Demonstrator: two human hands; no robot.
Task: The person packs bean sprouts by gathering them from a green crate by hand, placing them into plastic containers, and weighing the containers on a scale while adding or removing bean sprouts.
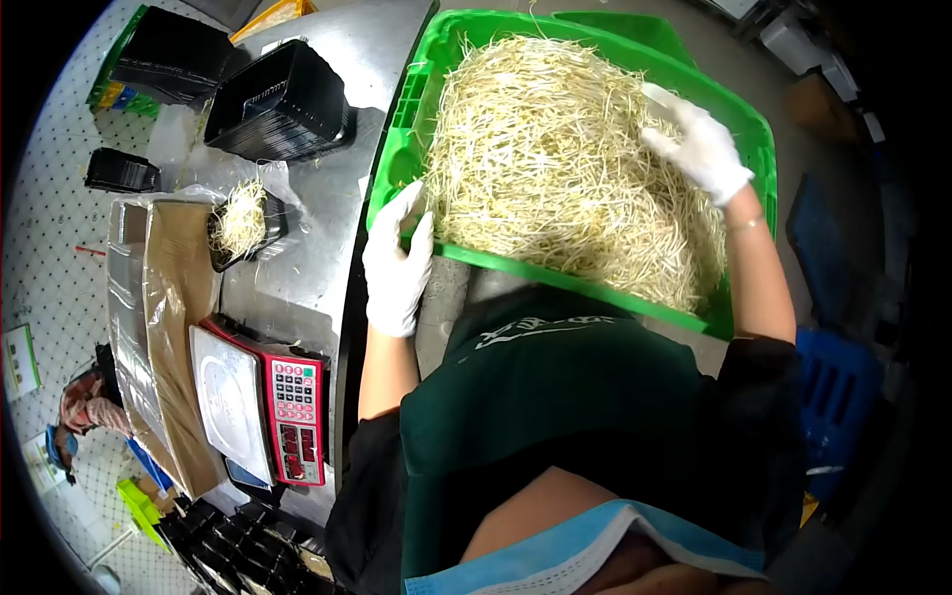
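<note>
A green plastic crate [397, 139] heaped with pale bean sprouts [545, 149] stands in front of me. My left hand [399, 263], in a white glove, is at the crate's near left corner, its thumb and fingers around the rim. On the right side of the heap, my gloved right hand [699, 149] touches the sprouts with its fingers apart. A small black tray [278, 223] on the metal table holds a portion of sprouts [241, 220].
Left of the crate, the metal table [362, 59] carries stacked black trays [283, 104], a red scale [295, 397] with a silver pan [230, 397], and a plastic-covered cardboard box [178, 327]. A blue crate [838, 387] stands on the right. Another person [94, 402] is at the far left.
</note>
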